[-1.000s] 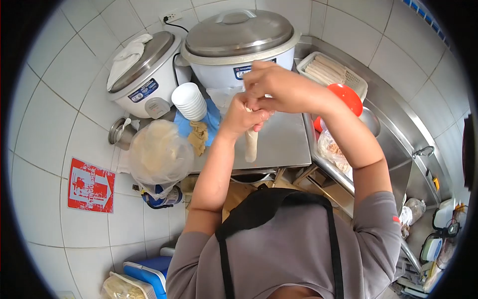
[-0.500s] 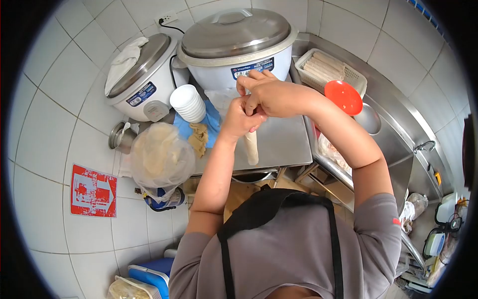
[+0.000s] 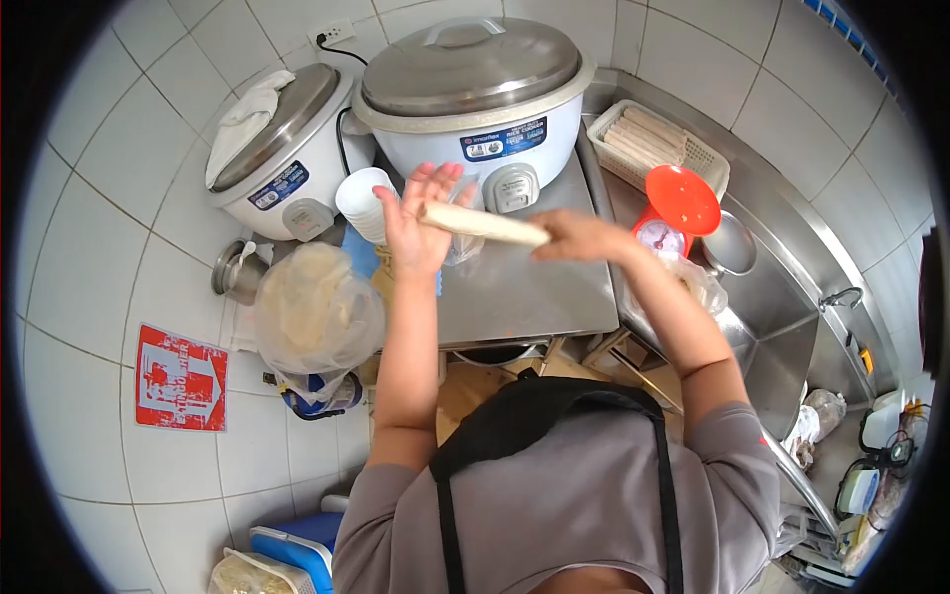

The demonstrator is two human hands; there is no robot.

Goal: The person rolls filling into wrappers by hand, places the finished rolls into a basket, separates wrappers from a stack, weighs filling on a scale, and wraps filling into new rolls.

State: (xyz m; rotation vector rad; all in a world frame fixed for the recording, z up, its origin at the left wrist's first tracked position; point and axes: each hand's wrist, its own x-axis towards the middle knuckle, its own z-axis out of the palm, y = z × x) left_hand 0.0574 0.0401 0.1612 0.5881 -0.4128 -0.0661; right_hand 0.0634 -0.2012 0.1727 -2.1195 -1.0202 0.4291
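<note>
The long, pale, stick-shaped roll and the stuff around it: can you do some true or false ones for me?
1. The right hand grips one end of the long, pale, stick-shaped roll. True.
2. The left hand is a tight fist. False: the left hand is open.
3. Several pale rods lie in the off-white plastic basket. True.
4. The big white rice cooker has no lid. False: its silver metal lid is on.

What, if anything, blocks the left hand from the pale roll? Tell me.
Nothing visible: one end of the pale roll overlaps the open left hand, though contact is unclear. The right hand holds the other end.
</note>
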